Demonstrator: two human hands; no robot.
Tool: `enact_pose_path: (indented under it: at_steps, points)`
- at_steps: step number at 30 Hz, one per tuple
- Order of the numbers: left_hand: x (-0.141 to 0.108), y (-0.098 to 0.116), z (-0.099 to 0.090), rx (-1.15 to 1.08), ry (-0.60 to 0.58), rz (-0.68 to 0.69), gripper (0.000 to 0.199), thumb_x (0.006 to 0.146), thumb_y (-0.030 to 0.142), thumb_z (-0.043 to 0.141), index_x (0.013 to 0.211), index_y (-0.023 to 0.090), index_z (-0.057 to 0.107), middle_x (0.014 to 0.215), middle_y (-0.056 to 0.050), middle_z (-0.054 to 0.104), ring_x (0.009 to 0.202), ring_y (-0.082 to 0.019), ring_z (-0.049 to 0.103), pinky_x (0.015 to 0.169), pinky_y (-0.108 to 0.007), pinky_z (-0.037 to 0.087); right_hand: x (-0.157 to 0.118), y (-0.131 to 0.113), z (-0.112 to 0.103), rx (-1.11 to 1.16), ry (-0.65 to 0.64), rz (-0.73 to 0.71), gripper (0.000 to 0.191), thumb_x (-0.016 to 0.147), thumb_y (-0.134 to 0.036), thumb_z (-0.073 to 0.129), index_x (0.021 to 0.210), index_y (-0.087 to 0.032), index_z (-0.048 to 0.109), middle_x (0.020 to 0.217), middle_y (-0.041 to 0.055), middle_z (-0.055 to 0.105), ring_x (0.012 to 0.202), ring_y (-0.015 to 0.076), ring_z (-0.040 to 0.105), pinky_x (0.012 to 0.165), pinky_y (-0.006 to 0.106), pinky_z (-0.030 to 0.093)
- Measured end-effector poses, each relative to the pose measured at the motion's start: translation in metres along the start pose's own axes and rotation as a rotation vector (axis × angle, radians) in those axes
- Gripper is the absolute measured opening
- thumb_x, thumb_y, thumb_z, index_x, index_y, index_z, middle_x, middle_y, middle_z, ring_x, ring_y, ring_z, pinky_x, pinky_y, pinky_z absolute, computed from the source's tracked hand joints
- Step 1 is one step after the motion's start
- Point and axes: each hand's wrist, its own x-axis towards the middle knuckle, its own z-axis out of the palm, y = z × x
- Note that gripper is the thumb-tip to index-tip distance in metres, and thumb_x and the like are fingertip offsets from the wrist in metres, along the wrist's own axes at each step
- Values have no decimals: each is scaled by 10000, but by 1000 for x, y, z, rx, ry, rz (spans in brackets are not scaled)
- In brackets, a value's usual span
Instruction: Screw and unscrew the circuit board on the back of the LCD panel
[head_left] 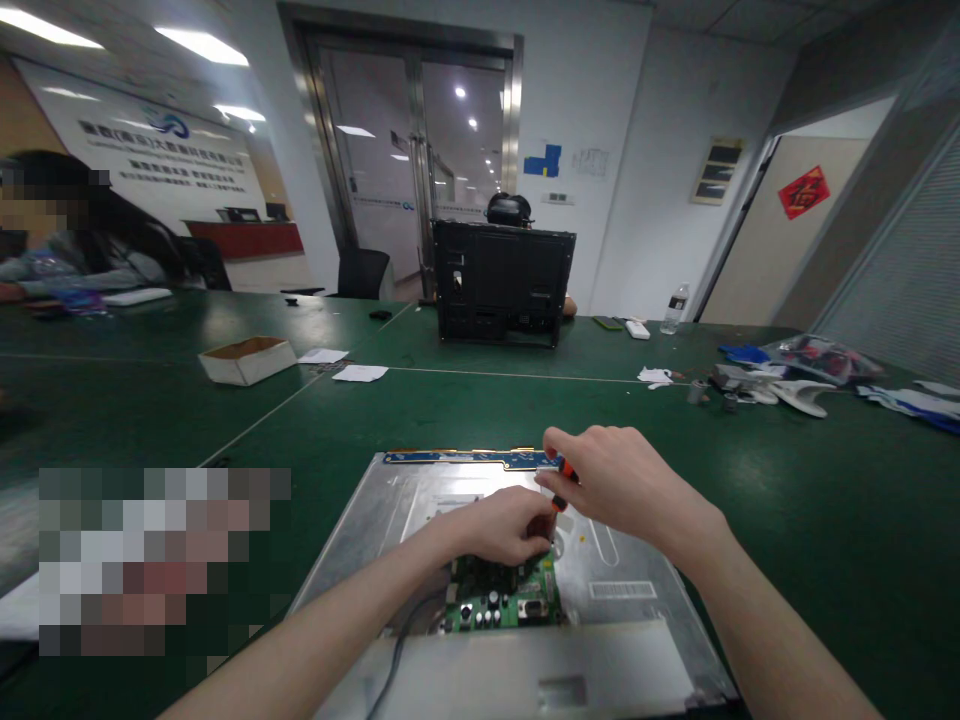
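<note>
A silver metal panel lies on the green table, with a green circuit board on it and a blue board strip along its far edge. My right hand is closed around the orange and black handle of a screwdriver, held upright near the circuit board's upper right corner. Bent over that corner, my left hand has its fingers pressed together at the screwdriver's lower end; what lies between them is hidden. A dark cable runs across the panel's near left part.
Beyond the panel stands a black screen housing with a person behind it. An open box and papers are at left, another person far left. Plastic parts and a bottle are at right.
</note>
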Motion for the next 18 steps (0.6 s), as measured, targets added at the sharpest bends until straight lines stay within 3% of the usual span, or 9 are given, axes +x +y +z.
enact_pose_path:
  at_steps: [4, 10, 16, 18]
  points:
    - [0, -3, 3, 24, 17, 20, 38, 704, 138, 598, 708, 171, 580, 665, 0, 605, 609, -154, 537, 567, -233, 390, -3, 0, 0, 101, -1, -58, 189, 798, -259, 560, 971, -211, 501, 776, 11, 671, 641, 175, 611, 480, 278, 190]
    - [0, -1, 2, 51, 30, 50, 74, 681, 104, 566, 703, 175, 569, 657, 8, 589, 599, -147, 527, 555, -225, 388, -2, -1, -1, 53, 4, -29, 257, 837, -450, 560, 938, -216, 528, 720, 29, 658, 617, 184, 594, 480, 279, 151]
    - [0, -2, 4, 57, 48, 50, 81, 670, 96, 567, 700, 170, 572, 649, 5, 593, 608, -150, 532, 562, -226, 386, -1, 0, 2, 107, 30, -54, 130, 804, -270, 568, 910, -210, 524, 741, 12, 674, 610, 161, 588, 477, 272, 147]
    - [1, -3, 4, 55, 57, 56, 81, 669, 93, 570, 694, 170, 579, 649, 5, 597, 611, -150, 535, 573, -228, 390, -1, 0, 4, 130, 34, -65, 152, 800, -300, 581, 910, -213, 523, 752, 8, 679, 617, 161, 587, 480, 269, 153]
